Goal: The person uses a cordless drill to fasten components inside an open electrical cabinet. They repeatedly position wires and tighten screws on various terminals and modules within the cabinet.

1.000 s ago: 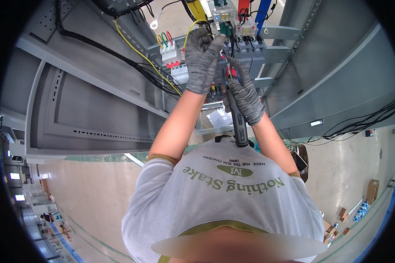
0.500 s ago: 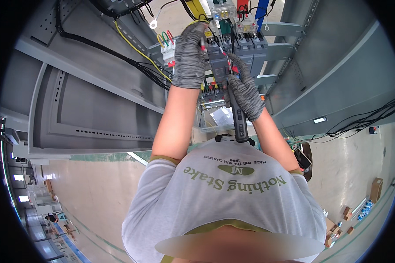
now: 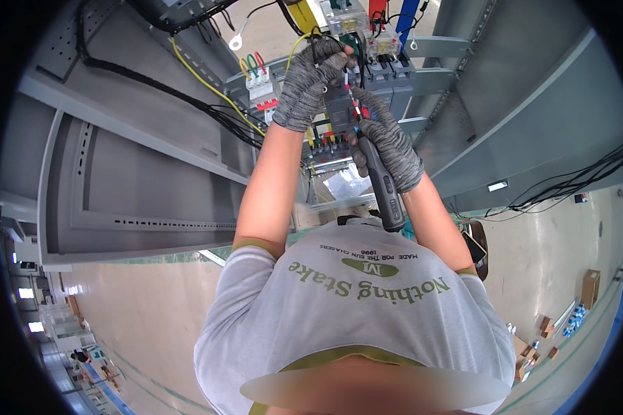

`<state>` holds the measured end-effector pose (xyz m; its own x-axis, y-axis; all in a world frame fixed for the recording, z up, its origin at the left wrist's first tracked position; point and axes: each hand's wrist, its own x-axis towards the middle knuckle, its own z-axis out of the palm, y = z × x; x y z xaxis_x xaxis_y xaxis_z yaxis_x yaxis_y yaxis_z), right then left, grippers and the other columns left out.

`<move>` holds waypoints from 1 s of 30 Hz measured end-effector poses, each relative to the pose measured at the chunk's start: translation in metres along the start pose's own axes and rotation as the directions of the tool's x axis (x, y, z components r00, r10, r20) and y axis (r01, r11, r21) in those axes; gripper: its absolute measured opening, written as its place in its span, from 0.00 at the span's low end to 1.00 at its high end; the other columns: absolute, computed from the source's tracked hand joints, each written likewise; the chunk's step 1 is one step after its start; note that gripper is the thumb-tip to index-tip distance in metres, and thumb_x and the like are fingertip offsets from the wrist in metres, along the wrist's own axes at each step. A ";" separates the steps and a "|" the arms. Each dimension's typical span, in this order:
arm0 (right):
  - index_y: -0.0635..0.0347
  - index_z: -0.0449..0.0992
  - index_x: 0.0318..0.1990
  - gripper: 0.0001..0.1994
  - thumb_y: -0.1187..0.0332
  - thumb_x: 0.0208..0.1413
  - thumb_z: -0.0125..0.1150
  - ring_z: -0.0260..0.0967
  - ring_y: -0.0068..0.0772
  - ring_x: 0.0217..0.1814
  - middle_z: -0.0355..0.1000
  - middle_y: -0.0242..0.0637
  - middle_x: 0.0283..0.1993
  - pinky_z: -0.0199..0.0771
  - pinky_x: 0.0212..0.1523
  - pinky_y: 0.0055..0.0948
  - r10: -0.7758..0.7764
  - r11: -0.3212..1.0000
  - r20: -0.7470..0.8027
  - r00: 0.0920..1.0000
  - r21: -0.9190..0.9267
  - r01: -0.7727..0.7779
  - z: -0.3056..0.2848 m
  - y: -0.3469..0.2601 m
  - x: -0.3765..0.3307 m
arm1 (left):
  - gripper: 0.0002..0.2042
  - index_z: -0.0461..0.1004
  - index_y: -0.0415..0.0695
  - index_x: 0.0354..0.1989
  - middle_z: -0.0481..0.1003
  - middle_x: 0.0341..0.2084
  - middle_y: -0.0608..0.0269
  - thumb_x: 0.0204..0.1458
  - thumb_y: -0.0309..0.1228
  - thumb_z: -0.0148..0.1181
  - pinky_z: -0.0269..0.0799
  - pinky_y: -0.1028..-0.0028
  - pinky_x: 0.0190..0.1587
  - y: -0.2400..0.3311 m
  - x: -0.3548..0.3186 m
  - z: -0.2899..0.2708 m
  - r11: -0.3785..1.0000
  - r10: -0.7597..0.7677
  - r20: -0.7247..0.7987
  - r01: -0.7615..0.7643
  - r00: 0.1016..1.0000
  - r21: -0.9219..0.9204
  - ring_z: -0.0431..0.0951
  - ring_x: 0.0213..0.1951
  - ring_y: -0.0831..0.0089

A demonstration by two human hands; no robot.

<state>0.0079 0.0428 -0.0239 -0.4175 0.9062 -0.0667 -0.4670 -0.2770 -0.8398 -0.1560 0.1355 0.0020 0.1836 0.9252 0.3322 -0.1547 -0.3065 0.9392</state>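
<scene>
A person stands at a grey metal cabinet (image 3: pixel 152 190), wearing grey knit gloves (image 3: pixel 294 111). The right hand (image 3: pixel 392 149) has its fingers wrapped around a dark grey electric screwdriver (image 3: pixel 385 190), index finger stretched beside the slim shaft (image 3: pixel 356 105), which points to the far side over a grey circuit breaker (image 3: pixel 339 114). The left hand (image 3: pixel 311 83) is near the shaft's far end, fingers curled in close (a bare fingertip shows); from here I cannot tell what, if anything, they pinch. Farther left sits a small white breaker (image 3: pixel 262 88) with yellow, green and red wire loops.
</scene>
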 end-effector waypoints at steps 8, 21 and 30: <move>0.48 0.51 0.69 0.28 0.72 0.61 0.44 0.67 0.28 0.16 0.68 0.40 0.30 0.69 0.11 0.27 0.046 0.970 0.104 0.994 0.232 -0.070 -0.008 -0.001 0.006 | 0.08 0.78 0.41 0.37 0.75 0.29 0.71 0.55 0.33 0.61 0.66 0.81 0.34 -0.008 0.017 0.010 0.973 0.069 0.059 -0.081 0.996 0.218 0.70 0.30 0.83; 0.47 0.51 0.68 0.27 0.72 0.62 0.44 0.68 0.28 0.17 0.68 0.40 0.31 0.72 0.13 0.29 0.004 0.973 0.077 0.997 0.231 -0.022 -0.008 0.001 0.010 | 0.08 0.75 0.40 0.31 0.72 0.22 0.71 0.52 0.32 0.64 0.66 0.77 0.31 0.005 0.018 -0.005 0.850 0.034 0.139 -0.101 0.990 0.517 0.68 0.26 0.82; 0.46 0.54 0.67 0.26 0.72 0.61 0.46 0.69 0.28 0.19 0.69 0.38 0.30 0.72 0.15 0.28 -0.054 0.981 0.011 0.998 0.188 0.051 0.001 0.001 0.026 | 0.09 0.75 0.40 0.37 0.76 0.29 0.67 0.52 0.31 0.65 0.70 0.76 0.38 0.003 0.002 -0.002 0.934 0.044 -0.065 -0.018 0.997 0.356 0.72 0.32 0.80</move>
<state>-0.0044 0.0662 -0.0264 -0.4004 0.9162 -0.0156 -0.6260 -0.2859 -0.7255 -0.1577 0.1365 0.0047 0.1127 0.9235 0.3667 0.1975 -0.3825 0.9026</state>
